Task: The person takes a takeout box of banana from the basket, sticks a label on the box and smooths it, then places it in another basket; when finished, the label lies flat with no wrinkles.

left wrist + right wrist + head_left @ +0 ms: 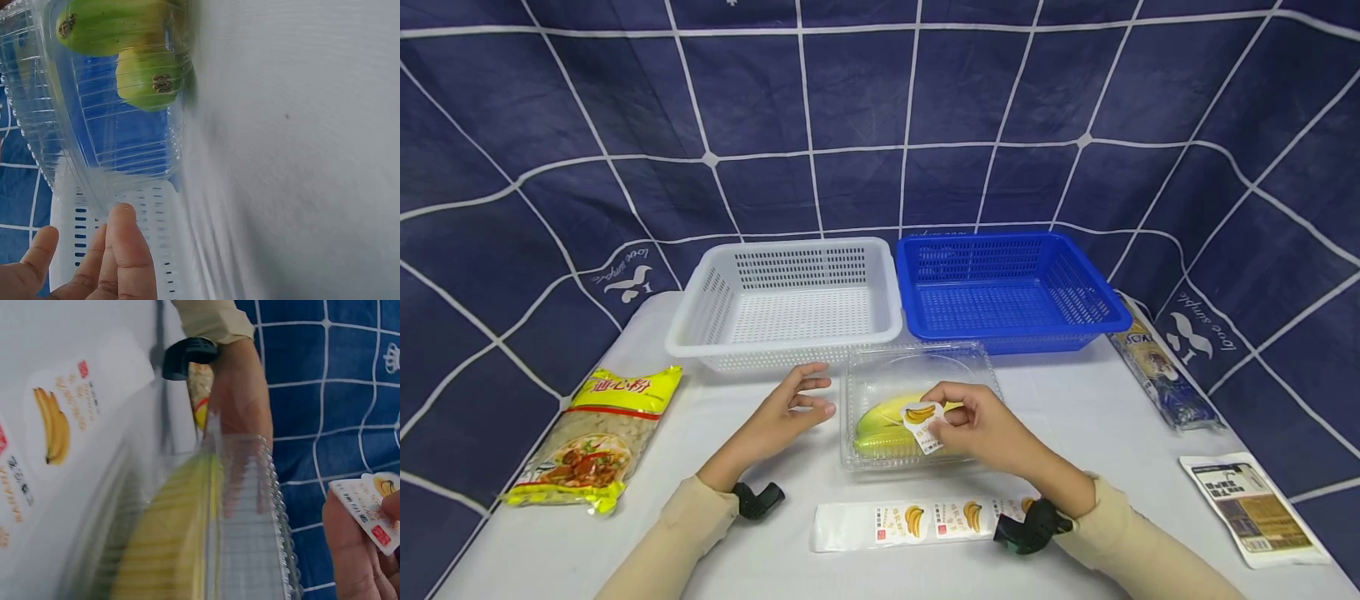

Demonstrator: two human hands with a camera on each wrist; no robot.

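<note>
A clear plastic clamshell box (917,362) with its lid down stands in the middle of the table, and green-yellow bananas (880,427) lie inside it. My right hand (988,429) pinches a white banana sticker (922,423) between thumb and fingers, above the front of the lid. To the left of the box is my left hand (786,417), fingers extended and holding nothing. The left wrist view shows its fingertips (124,215) close to the box; whether they touch it I cannot tell. A sticker strip (917,521) with printed bananas lies in front, partly under the right wrist.
Behind the box stand a white basket (786,342) and a blue basket (1015,333), side by side. A yellow food bag (595,437) lies at left. Two packets are at right, one dark blue (1168,375) and one white and brown (1255,508).
</note>
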